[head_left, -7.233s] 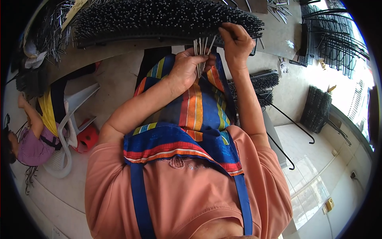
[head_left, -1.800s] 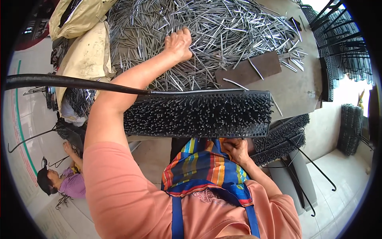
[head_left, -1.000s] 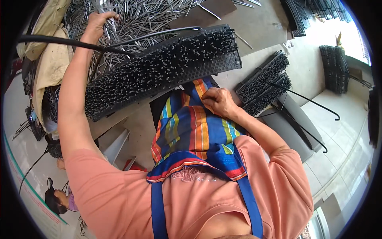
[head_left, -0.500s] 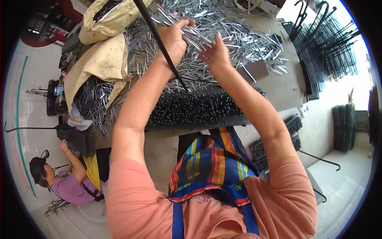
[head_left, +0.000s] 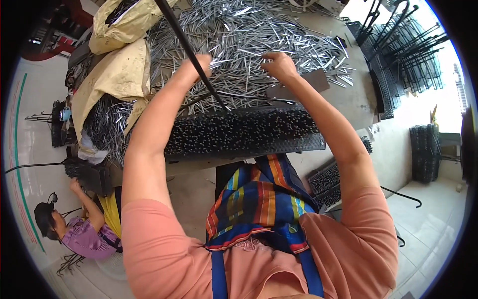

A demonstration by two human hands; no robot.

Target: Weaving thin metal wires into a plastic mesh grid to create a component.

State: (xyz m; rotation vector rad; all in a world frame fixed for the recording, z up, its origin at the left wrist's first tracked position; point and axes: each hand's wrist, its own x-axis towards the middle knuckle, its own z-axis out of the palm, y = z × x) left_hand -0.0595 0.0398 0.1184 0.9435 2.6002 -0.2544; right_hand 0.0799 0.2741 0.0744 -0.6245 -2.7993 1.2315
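A broad heap of thin silver metal pins [head_left: 259,35] covers the table ahead of me. My left hand [head_left: 195,69] reaches into the heap with its fingers closed on a few pins, just behind a slanting black rod [head_left: 186,45]. My right hand [head_left: 278,65] rests on the heap a little to the right, fingertips pinching pins. Below both hands, a long black block [head_left: 244,135] packed with upright pins lies across the table's near edge, above my striped apron [head_left: 259,199].
Yellowish sacks [head_left: 119,70] lie on the heap's left side. A brown flat board [head_left: 298,82] sits by my right hand. Black wire racks [head_left: 398,45] stand at the far right, more black pin blocks [head_left: 331,182] lie low on the right. Another person [head_left: 74,234] crouches at lower left.
My right hand has come up from my lap to the pin heap and now sits a little farther from my left hand. The view has tilted slightly.
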